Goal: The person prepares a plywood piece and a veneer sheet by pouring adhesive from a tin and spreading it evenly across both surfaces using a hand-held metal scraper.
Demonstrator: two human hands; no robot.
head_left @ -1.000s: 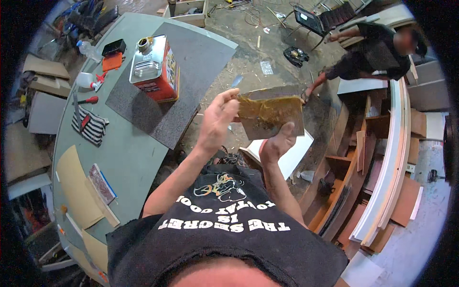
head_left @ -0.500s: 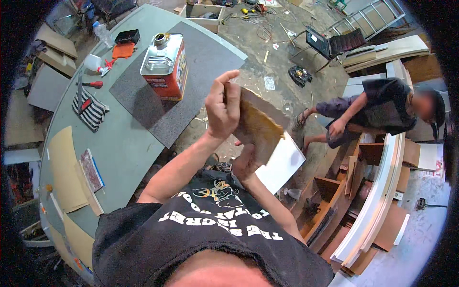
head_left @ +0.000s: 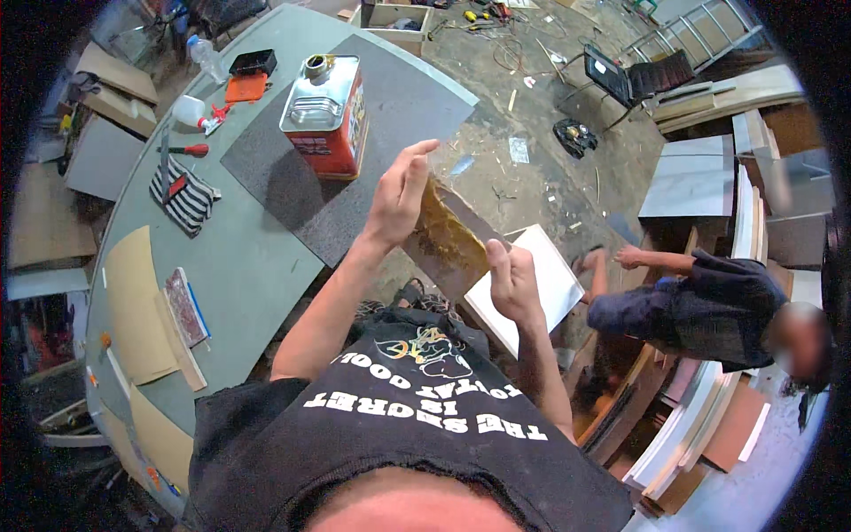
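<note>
Between my hands is a thin brown sheet [head_left: 448, 235], tilted and slightly bowed, with a wet-looking yellow-brown smear on its face. My left hand [head_left: 397, 199] grips its upper left edge, fingers pointing up and away. My right hand [head_left: 514, 282] is closed on the lower right end, thumb raised. To the left, a red and silver metal can [head_left: 324, 133] with an open spout stands upright on a dark grey sheet [head_left: 266, 173] on the green table. A white panel [head_left: 536, 275] lies below and behind my right hand.
A striped pouch [head_left: 184, 197], a red-handled screwdriver [head_left: 195, 150], a spray bottle [head_left: 197, 113] and tan sheets [head_left: 142, 301] lie on the green table [head_left: 239, 275]. At right a person [head_left: 700, 310] is beside stacked boards [head_left: 687, 430]. A folding chair [head_left: 629, 80] and a ladder [head_left: 696, 35] are farther back.
My right hand has risen and shifted right, and the brown sheet has turned, showing more of its smeared face. The person at right has moved nearer. The whole view has shifted slightly.
</note>
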